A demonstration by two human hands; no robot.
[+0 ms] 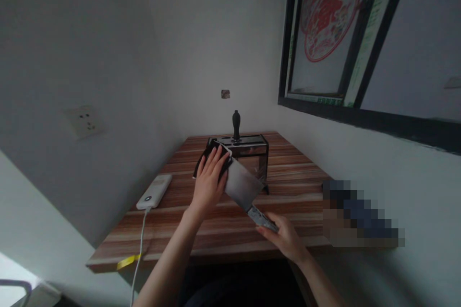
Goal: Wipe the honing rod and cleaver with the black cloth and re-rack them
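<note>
In my right hand (284, 237) is the patterned grey handle of a cleaver (243, 182), its broad metal blade slanting up and to the left. My left hand (211, 177) grips a black, pale-edged piece (197, 169) at the far end of the blade; its fingers lie over it and cover much of it. Whether it is a cloth or a sleeve, I cannot tell. Just behind stands a knife block (261, 140) with dark edges and a see-through front. A black handle (236, 122) sticks up from its top.
A white power bank (156, 191) lies on the left of the striped wooden table (298, 168), its cable (141, 240) hanging past the front edge near some yellow tape (126, 262). Pixelated blur hides something at the right edge. Walls and a framed window (324, 98) enclose the table.
</note>
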